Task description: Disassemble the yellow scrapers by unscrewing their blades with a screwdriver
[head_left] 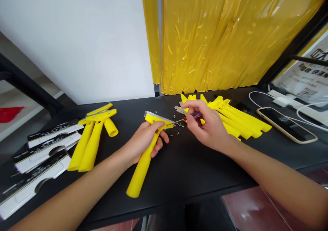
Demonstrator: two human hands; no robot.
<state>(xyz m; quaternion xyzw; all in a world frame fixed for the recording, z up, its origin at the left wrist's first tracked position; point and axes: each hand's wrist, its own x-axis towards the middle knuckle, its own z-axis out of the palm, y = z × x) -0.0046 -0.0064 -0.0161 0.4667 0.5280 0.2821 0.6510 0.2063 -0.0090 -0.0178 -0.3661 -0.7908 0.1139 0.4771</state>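
My left hand (147,138) is wrapped round the neck of a yellow scraper (140,171), whose long handle slants down toward me. A metal blade strip lies along the top of its head. In my right hand (207,123) is a screwdriver (196,115) with a dark red handle, gripped between thumb and fingers. Its thin shaft points left and meets the right end of the scraper's head; the exact contact at the tip is too small to make out. Small loose screws and nuts (178,125) lie scattered on the black table between my hands.
Several yellow scraper handles (243,120) lie at the right, partly behind my right hand. More yellow scrapers (91,142) rest at the left beside black-and-white boxes (48,169). A phone (287,124) and white cables (302,121) occupy the table's right end. Yellow film (217,39) hangs behind.
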